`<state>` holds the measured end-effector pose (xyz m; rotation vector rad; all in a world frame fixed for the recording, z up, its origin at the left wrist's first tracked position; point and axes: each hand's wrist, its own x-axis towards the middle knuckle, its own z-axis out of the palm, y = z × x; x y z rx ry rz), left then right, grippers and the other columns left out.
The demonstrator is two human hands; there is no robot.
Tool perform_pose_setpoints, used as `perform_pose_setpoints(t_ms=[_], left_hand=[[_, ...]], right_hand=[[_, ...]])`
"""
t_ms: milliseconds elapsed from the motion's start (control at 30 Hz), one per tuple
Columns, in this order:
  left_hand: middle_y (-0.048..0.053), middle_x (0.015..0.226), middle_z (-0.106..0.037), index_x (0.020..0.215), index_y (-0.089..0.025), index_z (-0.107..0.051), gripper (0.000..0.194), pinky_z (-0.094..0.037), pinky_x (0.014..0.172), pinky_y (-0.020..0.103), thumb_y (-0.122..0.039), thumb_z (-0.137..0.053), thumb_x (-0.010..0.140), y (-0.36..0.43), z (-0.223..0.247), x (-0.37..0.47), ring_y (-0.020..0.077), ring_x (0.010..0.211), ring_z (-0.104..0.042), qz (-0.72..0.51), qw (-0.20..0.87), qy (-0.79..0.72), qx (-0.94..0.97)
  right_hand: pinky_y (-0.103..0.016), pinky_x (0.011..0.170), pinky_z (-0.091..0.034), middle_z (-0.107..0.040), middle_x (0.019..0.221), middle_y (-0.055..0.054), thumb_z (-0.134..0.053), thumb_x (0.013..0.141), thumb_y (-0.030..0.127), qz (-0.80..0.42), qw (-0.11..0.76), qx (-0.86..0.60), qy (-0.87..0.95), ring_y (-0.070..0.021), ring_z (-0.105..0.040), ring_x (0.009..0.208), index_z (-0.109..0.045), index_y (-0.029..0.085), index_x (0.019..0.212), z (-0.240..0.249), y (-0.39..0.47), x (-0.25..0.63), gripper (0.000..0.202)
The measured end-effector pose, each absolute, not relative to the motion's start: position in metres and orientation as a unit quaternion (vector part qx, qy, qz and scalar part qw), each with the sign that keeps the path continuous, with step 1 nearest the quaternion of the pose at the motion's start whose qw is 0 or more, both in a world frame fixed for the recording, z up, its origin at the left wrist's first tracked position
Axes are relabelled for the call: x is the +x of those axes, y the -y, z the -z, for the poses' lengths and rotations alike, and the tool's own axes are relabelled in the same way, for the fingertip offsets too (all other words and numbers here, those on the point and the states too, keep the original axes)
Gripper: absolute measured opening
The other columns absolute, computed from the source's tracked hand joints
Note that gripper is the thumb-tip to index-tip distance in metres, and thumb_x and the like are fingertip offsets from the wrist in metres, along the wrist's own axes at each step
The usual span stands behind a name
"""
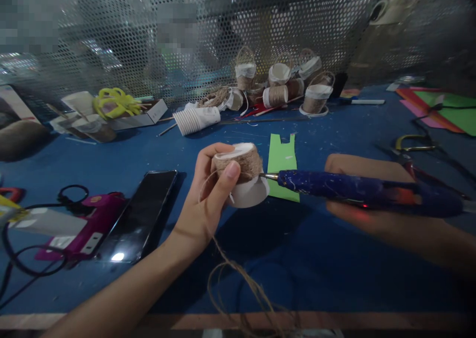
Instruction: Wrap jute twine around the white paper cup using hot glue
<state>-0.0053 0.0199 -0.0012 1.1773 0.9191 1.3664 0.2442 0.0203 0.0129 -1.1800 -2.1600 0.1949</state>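
Note:
A small white paper cup (250, 195), partly wrapped in brown twine, is tipped bottom-up in my left hand (210, 184). My thumb presses on the wound twine (243, 168), and a loose tail of twine (245, 273) hangs down past the table's front edge. My right hand (357, 211) is closed around a blue hot glue gun (334, 188) with a small red light. Its metal nozzle points left and meets the cup's side at the lower edge of the twine. Behind the nozzle lies a green piece of paper (283, 154) with a notch cut in it.
Left of my hand lie a black phone (147, 214) and a magenta power strip (85, 224) with cables. A stack of paper cups (196, 119) and several twine-wrapped cups with handles (318, 97) stand at the back by a perforated metal screen (208, 40). Coloured sheets (446, 107) and scissors (412, 144) lie right.

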Motion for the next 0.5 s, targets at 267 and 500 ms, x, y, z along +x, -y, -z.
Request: perform_pose_setpoints(t_ms=[267, 500], left_hand=[[-0.001, 0.094, -0.069, 0.113, -0.028, -0.054, 0.031, -0.050, 0.054, 0.019, -0.046, -0.070, 0.092, -0.0205, 0.0001, -0.0059, 0.0119, 0.068, -0.068, -0.572, 0.551, -0.359, 0.490], [0.000, 0.099, -0.071, 0.113, -0.028, -0.056, 0.031, -0.054, 0.062, 0.023, -0.046, -0.070, 0.092, -0.0211, 0.0012, -0.0065, 0.0150, 0.078, -0.070, -0.565, 0.558, -0.348, 0.499]], right_hand=[[-0.026, 0.042, -0.037, -0.049, 0.056, 0.006, -0.054, 0.081, 0.019, -0.038, 0.339, -0.416, 0.843, -0.0122, -0.047, 0.045, -0.041, 0.027, 0.064, -0.0135, -0.0237, 0.2442, 0.022], [-0.025, 0.042, -0.037, -0.049, 0.056, 0.007, -0.056, 0.081, 0.019, -0.079, 0.342, -0.419, 0.837, -0.0114, -0.046, 0.045, -0.043, 0.026, 0.064, -0.0145, -0.0230, 0.2427, 0.022]])
